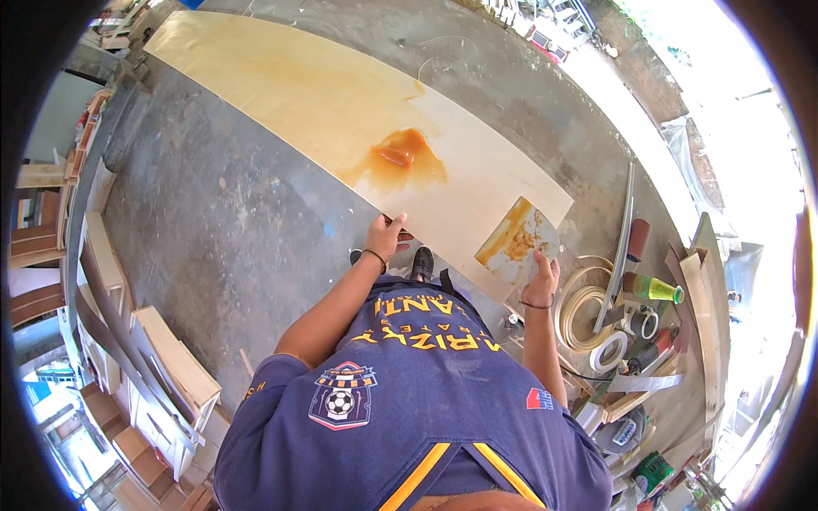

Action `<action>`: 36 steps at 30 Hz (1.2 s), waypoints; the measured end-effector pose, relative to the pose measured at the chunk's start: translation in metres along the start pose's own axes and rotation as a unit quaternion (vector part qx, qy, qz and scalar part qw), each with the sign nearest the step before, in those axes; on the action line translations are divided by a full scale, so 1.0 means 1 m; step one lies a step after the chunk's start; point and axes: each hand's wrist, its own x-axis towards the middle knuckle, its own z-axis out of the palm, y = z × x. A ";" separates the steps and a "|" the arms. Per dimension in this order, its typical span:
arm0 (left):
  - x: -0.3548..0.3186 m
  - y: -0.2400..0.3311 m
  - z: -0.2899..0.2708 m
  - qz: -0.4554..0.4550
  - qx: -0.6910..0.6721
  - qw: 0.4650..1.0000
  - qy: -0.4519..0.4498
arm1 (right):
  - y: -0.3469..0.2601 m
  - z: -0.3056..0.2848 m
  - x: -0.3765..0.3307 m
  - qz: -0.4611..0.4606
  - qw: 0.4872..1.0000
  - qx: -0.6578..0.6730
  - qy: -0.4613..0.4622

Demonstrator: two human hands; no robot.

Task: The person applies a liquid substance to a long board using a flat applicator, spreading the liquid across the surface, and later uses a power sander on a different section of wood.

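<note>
A long pale plywood sheet (324, 94) lies on the concrete floor, running from the upper left down to my feet. A puddle of orange-brown glue (400, 157) sits on its near half. My left hand (388, 236) grips the sheet's near edge. My right hand (542, 277) holds a small flat spreader board (517, 243) smeared with glue, beside the sheet's near right corner.
Rolls of edge banding and tape (588, 307), a green bottle (652, 289), a long metal strip (620, 247) and wood offcuts lie on the floor at the right. White cabinet parts and drawers (162, 366) stand at the left. My black shoe (423, 262) is below the sheet.
</note>
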 end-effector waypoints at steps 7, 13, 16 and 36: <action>0.003 0.002 -0.025 -0.050 0.044 0.996 -0.056 | -0.056 0.025 0.001 -0.167 0.979 -0.110 -0.047; 0.011 0.006 -0.051 -0.097 0.112 0.983 -0.113 | -0.070 0.097 0.016 -0.114 0.949 -0.239 -0.170; 0.042 -0.042 -0.116 -0.025 0.177 0.979 -0.102 | -0.106 0.175 -0.007 -0.145 0.897 -0.285 -0.306; 0.094 -0.247 -0.358 -0.098 0.268 0.959 -0.001 | -0.085 0.294 0.049 -0.274 0.535 -0.665 -0.442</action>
